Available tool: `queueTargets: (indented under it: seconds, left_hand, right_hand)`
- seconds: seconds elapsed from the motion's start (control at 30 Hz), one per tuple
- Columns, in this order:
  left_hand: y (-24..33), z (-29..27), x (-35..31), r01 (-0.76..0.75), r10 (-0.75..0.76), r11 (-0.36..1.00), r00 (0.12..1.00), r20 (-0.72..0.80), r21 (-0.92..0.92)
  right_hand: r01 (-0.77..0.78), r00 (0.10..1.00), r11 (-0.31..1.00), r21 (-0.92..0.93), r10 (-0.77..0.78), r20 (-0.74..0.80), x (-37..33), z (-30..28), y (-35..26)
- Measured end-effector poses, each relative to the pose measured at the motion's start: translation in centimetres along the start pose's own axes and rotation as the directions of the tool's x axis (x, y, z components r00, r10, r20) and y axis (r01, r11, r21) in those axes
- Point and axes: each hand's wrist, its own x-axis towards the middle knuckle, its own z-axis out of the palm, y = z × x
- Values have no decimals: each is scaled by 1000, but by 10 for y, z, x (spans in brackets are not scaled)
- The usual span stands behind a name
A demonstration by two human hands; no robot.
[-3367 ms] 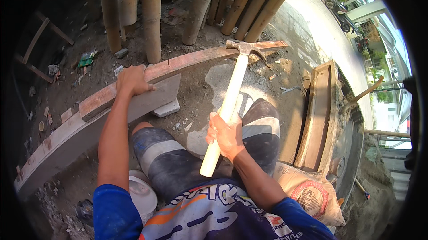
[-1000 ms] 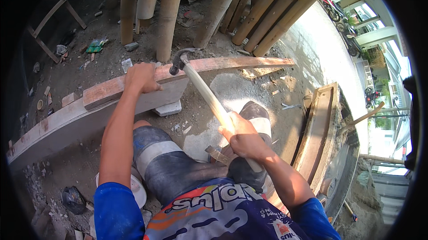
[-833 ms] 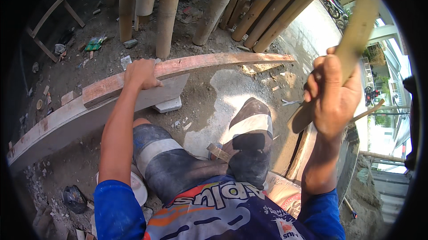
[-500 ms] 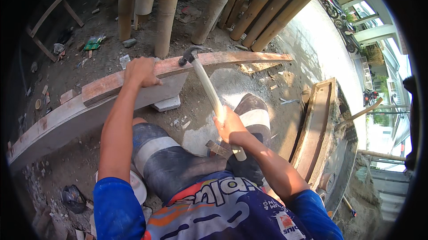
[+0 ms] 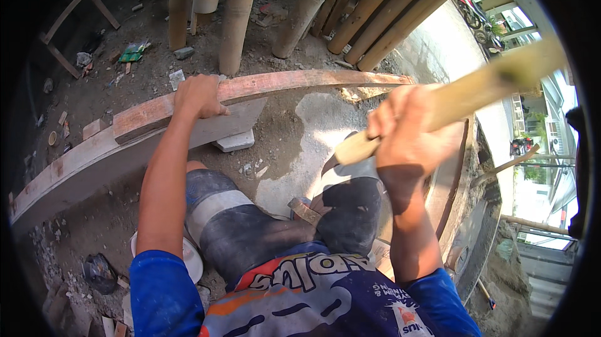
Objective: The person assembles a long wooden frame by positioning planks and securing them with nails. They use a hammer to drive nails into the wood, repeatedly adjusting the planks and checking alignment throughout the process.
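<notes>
My left hand (image 5: 199, 97) grips a reddish wooden beam (image 5: 282, 84), its fingers over the far side and the thumb on the near face. The beam lies on top of a longer, pale grey board (image 5: 69, 182), overlapping its right part. To the right, my right hand (image 5: 407, 130) is wrapped round the wooden handle of a hammer (image 5: 482, 83), raised well clear of the beam. The handle slants up to the right and is smeared by motion; the hammer's head is not visible now.
Thick bamboo poles (image 5: 241, 18) stand just beyond the beam. A pale block (image 5: 235, 141) lies under the board's end. On the right is a long wooden trough-like form (image 5: 451, 199). Rubble and a black plastic bag (image 5: 100, 273) lie at the left.
My right hand has swung the hammer up and to the right, off the beam where its head was. My left hand stays on the beam.
</notes>
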Motion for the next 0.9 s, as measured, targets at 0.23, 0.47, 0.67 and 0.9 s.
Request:
queueTargets:
  seconds: [0.23,0.47,0.67,0.9]
  left_hand:
    - [3,-2,-7,-9,9,1000,999,31,-1]
    - [3,1,-4,24,-24,1000,1000,5,1]
    - [6,-3,-5,48,-48,999,999,26,1]
    - [10,-5,-9,55,-54,998,998,35,-12]
  right_hand:
    - [-36,890,905,-425,222,397,-127,18,116]
    - [-278,960,934,225,265,87,-68,-8,29]
    - [-458,867,882,-112,471,161,-77,59,70]
    - [-696,534,702,-148,645,547,-108,47,122]
